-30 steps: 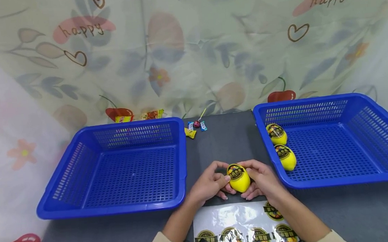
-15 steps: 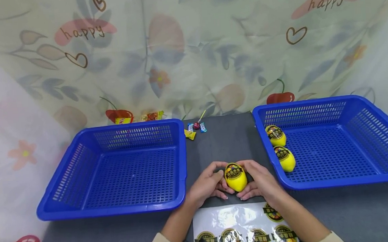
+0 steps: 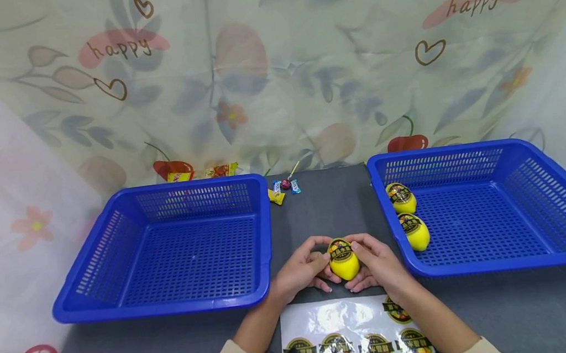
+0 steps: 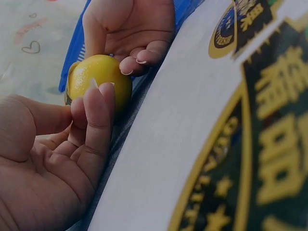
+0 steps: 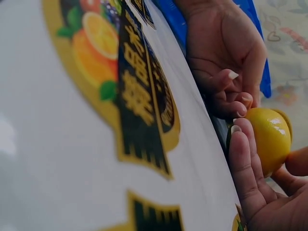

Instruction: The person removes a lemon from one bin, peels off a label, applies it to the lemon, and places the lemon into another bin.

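Observation:
A yellow lemon (image 3: 345, 268) with a round black and gold sticker (image 3: 341, 251) on its upper side is held between both hands, just beyond a sticker sheet (image 3: 334, 319). My left hand (image 3: 302, 269) grips its left side, thumb at the sticker's edge. From the right, my right hand (image 3: 379, 260) holds it with curled fingers, its thumb on the sticker's right edge. The left wrist view shows the lemon (image 4: 103, 74) with fingers on its near side and underneath. In the right wrist view the lemon (image 5: 269, 139) sits between thumb and fingers.
To the right, a blue basket (image 3: 469, 266) contains two stickered lemons (image 3: 414, 232) along its left wall. Another blue basket (image 3: 173, 307) stands at left. Wrapped candies (image 3: 277, 197) and a lollipop (image 3: 286, 184) lie at the back, before a patterned curtain (image 3: 291, 87).
The lemon has shifted slightly left and turned a little in the hands. The right thumb lifted off the sticker's edge, then came back onto it.

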Tool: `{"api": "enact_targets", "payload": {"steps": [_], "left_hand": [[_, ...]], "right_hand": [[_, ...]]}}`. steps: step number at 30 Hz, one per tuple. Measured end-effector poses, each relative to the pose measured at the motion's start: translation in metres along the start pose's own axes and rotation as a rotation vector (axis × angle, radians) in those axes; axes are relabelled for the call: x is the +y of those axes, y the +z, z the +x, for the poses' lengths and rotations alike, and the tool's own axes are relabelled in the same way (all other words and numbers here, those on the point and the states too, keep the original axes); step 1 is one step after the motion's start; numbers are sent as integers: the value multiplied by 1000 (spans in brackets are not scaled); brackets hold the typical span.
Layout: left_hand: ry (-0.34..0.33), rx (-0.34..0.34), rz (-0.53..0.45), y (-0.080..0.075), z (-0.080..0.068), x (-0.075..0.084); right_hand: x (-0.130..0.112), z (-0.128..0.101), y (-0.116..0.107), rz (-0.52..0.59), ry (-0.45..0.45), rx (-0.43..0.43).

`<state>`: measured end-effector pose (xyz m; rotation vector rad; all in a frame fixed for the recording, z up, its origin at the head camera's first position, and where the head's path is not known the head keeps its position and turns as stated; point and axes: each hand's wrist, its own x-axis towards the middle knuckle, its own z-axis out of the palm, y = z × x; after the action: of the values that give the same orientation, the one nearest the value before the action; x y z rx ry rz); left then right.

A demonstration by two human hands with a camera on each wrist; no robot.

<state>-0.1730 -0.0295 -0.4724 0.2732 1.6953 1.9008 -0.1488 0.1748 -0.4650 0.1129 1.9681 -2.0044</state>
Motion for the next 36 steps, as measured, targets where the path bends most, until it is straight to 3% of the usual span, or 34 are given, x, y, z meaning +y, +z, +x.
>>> {"api": "enact_targets", "payload": {"steps": [6, 10, 17, 24, 26, 31, 34, 36], "left_hand": [[1, -21, -11, -1, 0, 0], [8, -28, -19, -1, 0, -1], [12, -33, -46, -3, 1, -3], [-2, 10, -68, -6, 0, -3], [-6, 20, -71, -7, 0, -3], [0, -13, -81, -7, 0, -3], [7, -30, -86, -7, 1, -4], [9, -31, -85, -6, 1, -4]], "right_hand": [[-1, 0, 2, -14, 9, 19], [0, 0, 4, -92, -27, 2], [-2, -7, 7, -386, -172, -59], [-26, -30, 18, -778, -407, 45], [-39, -42, 22, -792, -446, 36], [-74, -73, 13, -672, -593, 18], [-90, -82, -8, -680, -711, 112], [-97, -84, -28, -728, -731, 212]]}}
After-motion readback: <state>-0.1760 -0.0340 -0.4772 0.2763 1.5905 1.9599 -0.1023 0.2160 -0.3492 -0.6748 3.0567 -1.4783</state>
